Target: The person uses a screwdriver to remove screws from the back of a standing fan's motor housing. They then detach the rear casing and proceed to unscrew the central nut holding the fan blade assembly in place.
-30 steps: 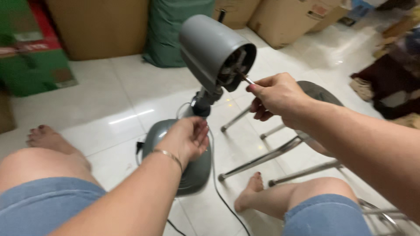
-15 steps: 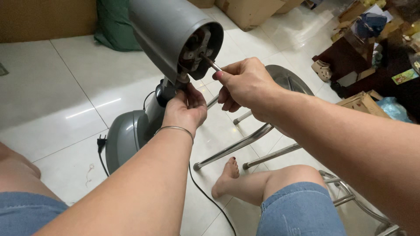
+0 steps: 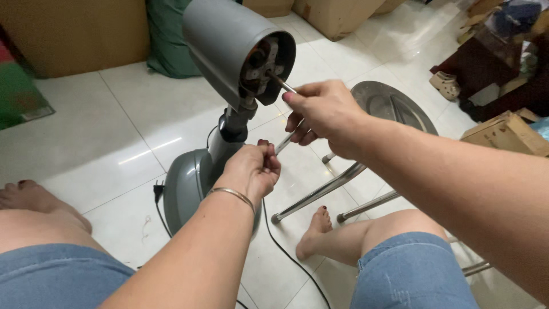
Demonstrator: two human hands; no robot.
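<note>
Since half a second ago, the left hand dropped off the fan neck, fingers curled shut on something too small to tell. Right hand pinches the motor shaft at upper centre; pulling straight along it seems best.

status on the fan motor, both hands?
Right hand pinching the motor shaft. Left hand closed by the fan's neck; what it holds is unclear. Metal stool close behind, not blocking.
</note>
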